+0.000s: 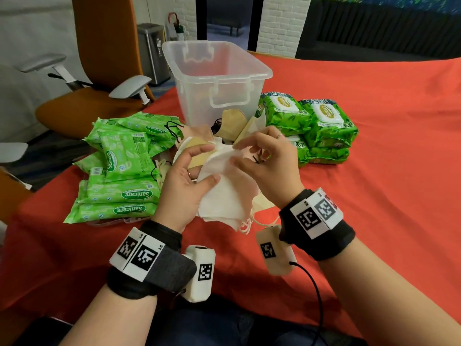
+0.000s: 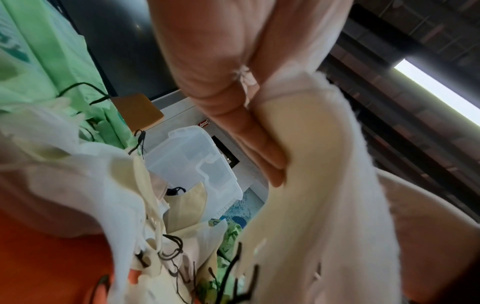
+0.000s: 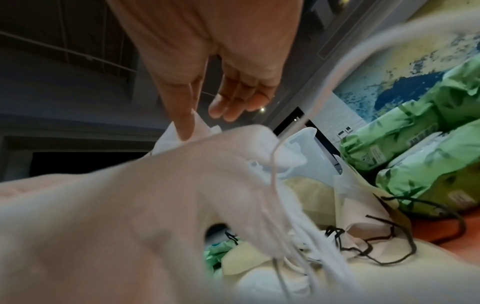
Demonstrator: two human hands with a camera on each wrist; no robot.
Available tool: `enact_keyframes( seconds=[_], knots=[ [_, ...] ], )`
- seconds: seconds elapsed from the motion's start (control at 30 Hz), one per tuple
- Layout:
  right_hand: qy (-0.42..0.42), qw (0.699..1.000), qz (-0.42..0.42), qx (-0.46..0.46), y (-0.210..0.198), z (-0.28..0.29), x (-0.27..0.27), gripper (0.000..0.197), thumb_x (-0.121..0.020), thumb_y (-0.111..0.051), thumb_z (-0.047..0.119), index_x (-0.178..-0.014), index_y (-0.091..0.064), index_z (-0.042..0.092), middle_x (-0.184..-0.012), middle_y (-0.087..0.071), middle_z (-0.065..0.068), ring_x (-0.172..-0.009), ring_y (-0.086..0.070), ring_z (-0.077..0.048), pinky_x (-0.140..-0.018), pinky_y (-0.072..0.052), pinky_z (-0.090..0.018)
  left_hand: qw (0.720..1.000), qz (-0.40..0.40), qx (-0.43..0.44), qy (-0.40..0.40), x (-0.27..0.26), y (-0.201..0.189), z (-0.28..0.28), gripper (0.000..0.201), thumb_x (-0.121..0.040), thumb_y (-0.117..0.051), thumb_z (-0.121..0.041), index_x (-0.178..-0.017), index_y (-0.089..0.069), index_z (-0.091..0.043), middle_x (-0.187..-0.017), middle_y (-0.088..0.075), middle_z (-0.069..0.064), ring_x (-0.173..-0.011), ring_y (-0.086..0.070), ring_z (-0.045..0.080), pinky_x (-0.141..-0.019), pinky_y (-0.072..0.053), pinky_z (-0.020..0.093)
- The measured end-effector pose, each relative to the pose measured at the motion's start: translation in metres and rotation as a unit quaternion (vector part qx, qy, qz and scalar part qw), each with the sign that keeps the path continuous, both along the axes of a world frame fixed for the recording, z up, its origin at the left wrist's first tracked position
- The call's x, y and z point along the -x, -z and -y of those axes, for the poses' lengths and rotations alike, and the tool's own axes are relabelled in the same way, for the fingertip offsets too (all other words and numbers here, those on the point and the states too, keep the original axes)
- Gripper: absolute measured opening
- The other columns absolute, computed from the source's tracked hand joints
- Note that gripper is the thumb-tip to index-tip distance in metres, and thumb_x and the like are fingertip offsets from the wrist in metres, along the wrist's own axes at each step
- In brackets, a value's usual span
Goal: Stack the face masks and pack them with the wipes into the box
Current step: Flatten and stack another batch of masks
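My left hand (image 1: 192, 176) grips a stack of white and pale pink face masks (image 1: 224, 193) above the red table, thumb on top. My right hand (image 1: 252, 156) pinches the top edge of the uppermost white mask (image 3: 182, 131) between thumb and forefinger. More masks in tan and cream (image 1: 232, 121) with black ear loops lie loose behind my hands. The clear plastic box (image 1: 217, 78) stands open beyond them. Flat light-green wipe packs (image 1: 122, 168) are piled at the left. Thicker dark-green wipe packs (image 1: 306, 121) are stacked at the right.
A red cloth (image 1: 386, 171) covers the table. An orange office chair (image 1: 99, 71) stands off the table's left side, with a steel bin (image 1: 152, 51) behind it. The box's clear lid (image 1: 109, 222) lies under the light-green packs.
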State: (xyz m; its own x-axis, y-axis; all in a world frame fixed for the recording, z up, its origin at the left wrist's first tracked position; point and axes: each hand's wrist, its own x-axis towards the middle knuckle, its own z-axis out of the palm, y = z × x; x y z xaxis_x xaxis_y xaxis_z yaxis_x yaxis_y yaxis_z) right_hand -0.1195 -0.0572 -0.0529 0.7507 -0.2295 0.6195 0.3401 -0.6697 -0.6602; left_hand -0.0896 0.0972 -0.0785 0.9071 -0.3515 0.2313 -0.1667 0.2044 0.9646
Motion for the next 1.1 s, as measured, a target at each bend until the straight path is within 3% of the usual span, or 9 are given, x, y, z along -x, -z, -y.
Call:
enact_keyframes(
  seconds=[0.13,0.27,0.33,0.43,0.53,0.67,0.8,1.03,1.1],
  knots=[
    [-0.031,0.997,0.072,0.010,0.0038,-0.0020,0.0010,0.008,-0.065,-0.077,0.008,-0.067,-0.070,0.006,-0.077,-0.053,-0.002,-0.072,-0.049,0.005,-0.065,-0.035,-0.005,1.000,0.004,0.010,0.003,0.0005,-0.0010,-0.0010,0.048,-0.080,-0.057,0.015,-0.101,-0.054,-0.027,-0.072,-0.073,-0.004,-0.068,-0.065,0.008,-0.065,-0.053,0.024],
    [-0.071,0.997,0.030,0.023,0.0043,-0.0008,0.0040,0.010,-0.076,-0.068,0.005,-0.072,-0.059,0.005,-0.073,-0.056,0.009,-0.070,-0.052,-0.002,-0.065,-0.038,-0.014,1.000,0.003,-0.011,-0.003,-0.0004,0.0002,-0.0004,0.033,-0.082,-0.059,0.009,-0.091,-0.063,-0.022,-0.072,-0.071,-0.009,-0.071,-0.063,0.008,-0.070,-0.052,0.022],
    [-0.078,0.997,-0.004,-0.009,0.0040,-0.0001,0.0050,0.013,-0.079,-0.063,0.005,-0.076,-0.053,0.013,-0.069,-0.050,0.014,-0.063,-0.048,0.002,-0.061,-0.035,-0.009,1.000,-0.013,-0.016,0.000,-0.0004,0.0011,0.0004,0.023,-0.083,-0.061,0.003,-0.088,-0.067,-0.019,-0.075,-0.072,-0.009,-0.074,-0.065,0.008,-0.073,-0.053,0.024],
    [-0.075,0.991,-0.058,-0.090,0.0039,0.0006,0.0021,0.025,-0.079,-0.060,0.012,-0.080,-0.044,0.031,-0.067,-0.048,0.009,-0.060,-0.044,-0.010,-0.059,-0.038,-0.024,0.999,-0.034,0.001,0.006,0.0016,0.0001,0.0020,0.019,-0.083,-0.061,-0.001,-0.087,-0.068,-0.018,-0.074,-0.073,-0.008,-0.070,-0.066,0.006,-0.067,-0.054,0.021],
    [-0.052,0.986,-0.098,-0.122,0.0012,0.0025,0.0001,0.033,-0.078,-0.067,0.010,-0.089,-0.044,0.032,-0.063,-0.046,0.006,-0.058,-0.044,-0.014,-0.059,-0.038,-0.030,0.999,-0.030,0.009,0.009,0.0022,-0.0012,0.0025,0.022,-0.080,-0.063,0.002,-0.090,-0.068,-0.018,-0.075,-0.073,-0.011,-0.071,-0.066,0.003,-0.067,-0.054,0.019],
    [-0.026,0.983,-0.129,-0.131,-0.0010,0.0036,-0.0007,0.035,-0.077,-0.073,0.012,-0.101,-0.049,0.023,-0.065,-0.050,0.008,-0.059,-0.047,-0.008,-0.061,-0.041,-0.024,1.000,-0.005,-0.007,0.008,0.0006,-0.0002,0.0012,0.033,-0.078,-0.064,0.008,-0.091,-0.067,-0.022,-0.079,-0.072,-0.015,-0.078,-0.065,0.001,-0.076,-0.055,0.021],
    [-0.013,0.979,-0.167,-0.115,0.0004,0.0049,-0.0012,0.016,-0.075,-0.075,0.024,-0.082,-0.061,0.020,-0.063,-0.050,0.011,-0.056,-0.045,-0.005,-0.060,-0.037,-0.023,1.000,0.021,-0.009,0.008,0.0007,-0.0015,0.0012,0.042,-0.078,-0.060,0.014,-0.099,-0.060,-0.022,-0.078,-0.072,-0.016,-0.078,-0.064,-0.003,-0.075,-0.052,0.016],
    [0.050,0.995,-0.051,-0.076,0.0052,0.0016,0.0044,0.014,-0.070,-0.079,0.017,-0.067,-0.066,0.014,-0.059,-0.057,0.008,-0.055,-0.053,-0.009,-0.059,-0.044,-0.025,0.998,0.035,-0.036,-0.022,-0.0019,0.0032,0.0005,0.054,-0.079,-0.061,0.013,-0.109,-0.055,-0.031,-0.079,-0.073,-0.013,-0.081,-0.065,0.005,-0.086,-0.051,0.034],
    [0.043,0.997,-0.031,-0.056,0.0072,0.0002,0.0053,0.014,-0.072,-0.078,0.016,-0.067,-0.064,0.015,-0.060,-0.056,0.009,-0.056,-0.051,-0.001,-0.059,-0.043,-0.021,0.998,0.033,-0.042,-0.028,-0.0016,0.0036,0.0003,0.056,-0.080,-0.062,0.012,-0.111,-0.054,-0.035,-0.081,-0.073,-0.010,-0.083,-0.065,0.010,-0.087,-0.051,0.040]
  ],
)
